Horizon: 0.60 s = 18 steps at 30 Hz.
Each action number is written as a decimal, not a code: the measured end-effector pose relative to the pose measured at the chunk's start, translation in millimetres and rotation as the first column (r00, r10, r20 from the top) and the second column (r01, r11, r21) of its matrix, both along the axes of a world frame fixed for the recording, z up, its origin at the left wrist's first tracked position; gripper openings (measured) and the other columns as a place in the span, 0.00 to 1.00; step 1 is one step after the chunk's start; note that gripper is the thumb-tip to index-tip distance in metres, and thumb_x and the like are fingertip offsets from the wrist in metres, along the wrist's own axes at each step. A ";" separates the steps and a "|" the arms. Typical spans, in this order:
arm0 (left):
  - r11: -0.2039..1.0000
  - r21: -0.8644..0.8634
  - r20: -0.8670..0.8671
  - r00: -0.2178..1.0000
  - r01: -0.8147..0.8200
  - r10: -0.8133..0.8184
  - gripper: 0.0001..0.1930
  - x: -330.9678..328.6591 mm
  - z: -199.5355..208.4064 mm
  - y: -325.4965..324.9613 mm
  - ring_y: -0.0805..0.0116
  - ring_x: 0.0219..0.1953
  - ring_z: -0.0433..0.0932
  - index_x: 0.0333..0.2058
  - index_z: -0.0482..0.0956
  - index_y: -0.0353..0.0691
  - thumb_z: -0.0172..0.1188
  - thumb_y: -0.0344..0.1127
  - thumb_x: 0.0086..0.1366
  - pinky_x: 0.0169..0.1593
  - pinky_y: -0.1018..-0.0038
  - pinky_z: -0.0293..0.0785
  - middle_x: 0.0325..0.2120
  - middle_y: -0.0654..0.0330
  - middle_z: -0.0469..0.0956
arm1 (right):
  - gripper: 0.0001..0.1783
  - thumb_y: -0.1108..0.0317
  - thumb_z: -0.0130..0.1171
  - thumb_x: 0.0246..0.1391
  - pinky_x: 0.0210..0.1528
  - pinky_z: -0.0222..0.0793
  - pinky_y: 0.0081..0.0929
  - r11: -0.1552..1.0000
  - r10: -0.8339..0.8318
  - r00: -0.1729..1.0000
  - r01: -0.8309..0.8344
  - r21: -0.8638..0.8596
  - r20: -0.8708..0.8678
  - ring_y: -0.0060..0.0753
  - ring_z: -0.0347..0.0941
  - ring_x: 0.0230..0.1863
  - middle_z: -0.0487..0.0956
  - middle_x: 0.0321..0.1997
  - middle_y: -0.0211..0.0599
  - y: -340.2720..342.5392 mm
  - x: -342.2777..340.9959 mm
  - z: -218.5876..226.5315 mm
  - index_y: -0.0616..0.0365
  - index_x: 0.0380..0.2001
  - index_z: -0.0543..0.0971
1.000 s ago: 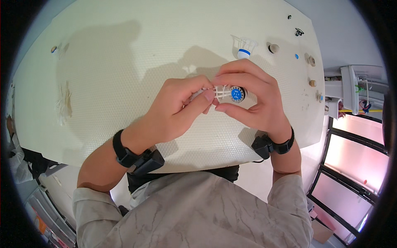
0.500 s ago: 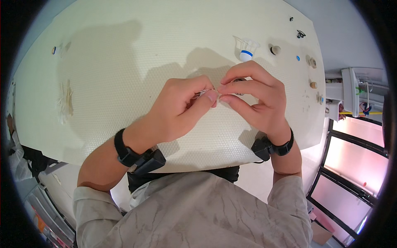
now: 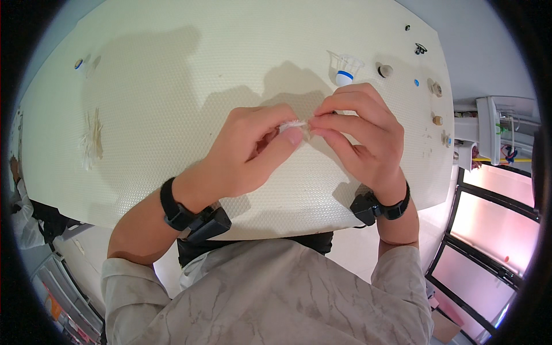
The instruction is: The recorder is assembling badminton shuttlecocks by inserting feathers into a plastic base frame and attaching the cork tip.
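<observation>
Over the middle of the table, my left hand (image 3: 247, 149) is closed round a white, frayed feathery piece (image 3: 294, 123) whose tip pokes out between thumb and forefinger. My right hand (image 3: 365, 135) sits just beside it, thumb and fingertips pinched together at the end of that tip. What those fingertips hold is too small to make out. Beyond my right hand stands a shuttlecock (image 3: 344, 77) with a white base, a blue band and thin bare ribs. The rest of the feathery piece is hidden inside my left fist.
A bundle of pale thin shafts (image 3: 93, 138) lies at the left of the white textured table (image 3: 172, 138). Far left is a small blue-rimmed piece (image 3: 79, 64). Along the right lie a rounded cork (image 3: 385, 71), a blue disc (image 3: 417, 83), a tan plug (image 3: 437, 120) and small black parts (image 3: 421, 49).
My right hand has moved slightly right, away from my left. More of the white feathery tip shows between the hands. My left hand stays almost in place.
</observation>
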<state>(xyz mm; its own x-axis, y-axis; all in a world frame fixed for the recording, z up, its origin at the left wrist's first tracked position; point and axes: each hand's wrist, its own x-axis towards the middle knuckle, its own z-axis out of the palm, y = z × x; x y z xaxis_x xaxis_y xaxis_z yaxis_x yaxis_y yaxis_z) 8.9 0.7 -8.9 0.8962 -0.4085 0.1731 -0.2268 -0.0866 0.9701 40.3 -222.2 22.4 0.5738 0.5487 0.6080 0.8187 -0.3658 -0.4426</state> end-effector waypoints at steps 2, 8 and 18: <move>0.995 -0.055 -0.006 0.997 0.081 -0.081 0.11 2.4 -4.2 6.9 0.77 0.28 0.71 0.44 0.78 0.31 0.53 0.33 0.70 0.31 0.77 0.66 0.28 0.60 0.77 | 0.09 0.78 0.73 0.42 0.37 0.72 0.31 1.000 -0.009 0.998 0.010 0.016 -0.068 0.37 0.76 0.36 0.82 0.37 0.34 -1.5 -0.3 1.2 0.59 0.30 0.85; 0.977 -0.204 0.065 0.995 -0.066 0.081 0.11 -1.1 -5.9 -2.9 0.74 0.29 0.76 0.46 0.76 0.32 0.59 0.24 0.65 0.28 0.80 0.70 0.35 0.58 0.80 | 0.07 0.80 0.70 0.48 0.38 0.73 0.24 0.975 0.004 0.910 0.089 0.205 -0.415 0.30 0.77 0.36 0.83 0.40 0.35 -1.1 -6.6 -7.8 0.60 0.33 0.86; 0.997 -0.058 0.196 0.978 -0.055 0.066 0.15 2.2 -1.0 -6.6 0.73 0.37 0.82 0.47 0.80 0.35 0.69 0.25 0.62 0.37 0.78 0.78 0.38 0.58 0.83 | 0.07 0.79 0.71 0.50 0.36 0.76 0.20 0.942 0.068 0.847 0.120 0.314 -0.528 0.25 0.79 0.35 0.82 0.41 0.38 2.7 -12.4 -13.6 0.63 0.34 0.86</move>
<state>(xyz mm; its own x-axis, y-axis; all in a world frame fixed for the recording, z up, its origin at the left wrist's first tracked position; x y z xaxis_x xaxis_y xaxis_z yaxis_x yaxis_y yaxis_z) 11.1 -5.9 -9.9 0.8650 -0.3403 0.3688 -0.4103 -0.0563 0.9102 27.9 -219.5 8.8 0.8667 0.3561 0.3494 0.4200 -0.1429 -0.8962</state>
